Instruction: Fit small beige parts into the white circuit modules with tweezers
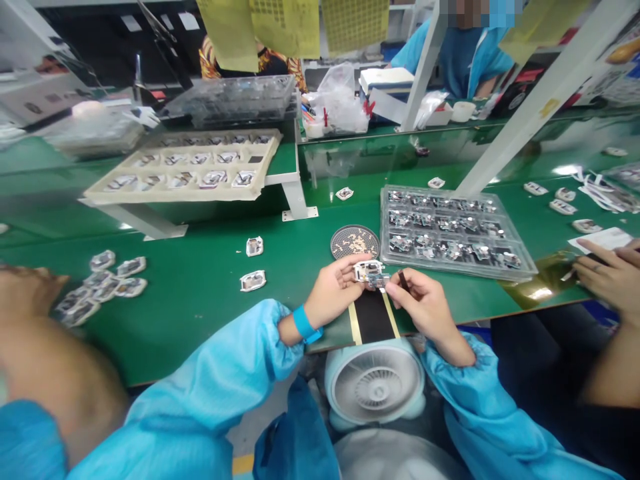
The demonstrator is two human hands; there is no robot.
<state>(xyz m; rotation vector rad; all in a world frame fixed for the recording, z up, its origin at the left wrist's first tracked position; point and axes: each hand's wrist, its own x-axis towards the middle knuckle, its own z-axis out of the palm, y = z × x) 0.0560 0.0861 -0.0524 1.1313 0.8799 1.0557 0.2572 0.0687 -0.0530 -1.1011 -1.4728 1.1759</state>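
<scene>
My left hand (334,288) grips a small white electronic housing (366,269) by its left side, thumb below and fingers behind. At the housing's lower right a small circuit board (379,281) sticks out; whether it is attached is hard to tell. My right hand (421,301) is closed, its thumb and finger pinching the board's right edge. A short dark strip (403,280) shows between the right fingers, its kind unclear. Behind both hands lies a round dark dish (340,244) with small beige pieces. Under them a black mat strip (373,317) is edged with yellow tape.
A clear tray (520,268) of circuit boards lies right. A beige tray (200,193) of housings rests on a raised shelf (295,193). Loose housings (253,281) lie left. A co-worker's hands (607,273) are at right, another's arm (45,380) at left. A fan (377,387) sits below the edge.
</scene>
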